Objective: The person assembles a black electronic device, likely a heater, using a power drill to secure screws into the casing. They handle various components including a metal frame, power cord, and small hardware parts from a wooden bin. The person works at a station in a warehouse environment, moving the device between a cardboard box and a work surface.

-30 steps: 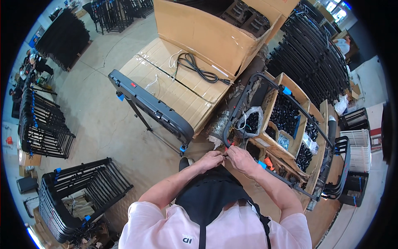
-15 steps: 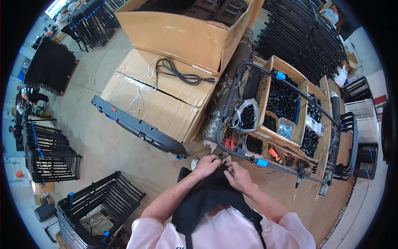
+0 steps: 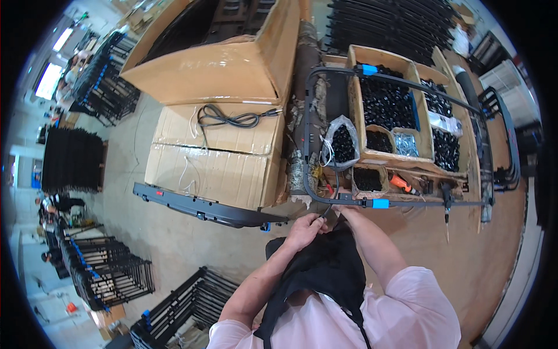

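Observation:
My left hand (image 3: pixel 306 231) is closed, its fingertips pinching a thin black cable (image 3: pixel 332 200) in front of my dark apron. The cable runs up past the near bar of a black tubular frame (image 3: pixel 407 203) with blue clips. My right hand (image 3: pixel 345 202) reaches in at that bar, which partly covers it. Its fingers do not show well enough to say what they hold. Red handles (image 3: pixel 330 189) of a tool stick up beside it. The frame lies over a wooden parts tray (image 3: pixel 427 164). A plastic bag of black parts (image 3: pixel 343 145) sits inside the frame's left end.
An orange-handled tool (image 3: pixel 401 182) and a black power driver (image 3: pixel 446 195) lie along the tray's near edge. At left, a coiled power cord (image 3: pixel 238 120) rests on cardboard boxes (image 3: pixel 215 166), with a long dark panel (image 3: pixel 203 209) before them. Black frames (image 3: pixel 186 302) stand lower left.
My right hand has moved away from the left, up and forward to the frame's near bar. My left hand keeps the cable. The whole view has turned and shifted.

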Motion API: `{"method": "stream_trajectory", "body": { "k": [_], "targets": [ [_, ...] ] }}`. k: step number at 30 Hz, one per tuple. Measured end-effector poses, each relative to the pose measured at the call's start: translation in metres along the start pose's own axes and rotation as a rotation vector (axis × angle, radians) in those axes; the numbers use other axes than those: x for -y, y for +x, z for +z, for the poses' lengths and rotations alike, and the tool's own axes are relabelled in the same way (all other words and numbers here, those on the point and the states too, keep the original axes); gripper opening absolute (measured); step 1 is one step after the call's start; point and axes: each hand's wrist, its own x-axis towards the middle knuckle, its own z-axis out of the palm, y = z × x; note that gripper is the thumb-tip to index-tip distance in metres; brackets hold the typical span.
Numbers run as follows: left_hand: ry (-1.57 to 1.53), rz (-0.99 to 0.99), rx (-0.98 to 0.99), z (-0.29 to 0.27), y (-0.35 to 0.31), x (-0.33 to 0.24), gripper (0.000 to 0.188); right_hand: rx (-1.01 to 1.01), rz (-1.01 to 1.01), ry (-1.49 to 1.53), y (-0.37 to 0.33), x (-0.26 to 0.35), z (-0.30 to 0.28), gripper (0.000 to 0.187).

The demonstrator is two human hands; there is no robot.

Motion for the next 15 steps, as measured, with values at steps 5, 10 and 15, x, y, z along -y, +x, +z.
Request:
{"method": "stream_trajectory", "body": {
  "k": [5, 10, 15],
  "targets": [
    [-0.247, -0.017, 0.027, 0.016, 0.011, 0.018, 0.031, -0.143, 0.101, 0.356, -0.142, -0.021, 0.031, 0.056],
    [-0.332, -0.024, 0.01, 0.032, 0.007, 0.02, 0.03, -0.118, 0.021, 0.366, -0.238, -0.002, 0.015, 0.066],
    [-0.263, -0.04, -0.016, 0.036, 0.009, 0.023, 0.031, -0.186, -0.076, 0.404, -0.245, -0.003, 0.033, 0.079]
  ]
}}
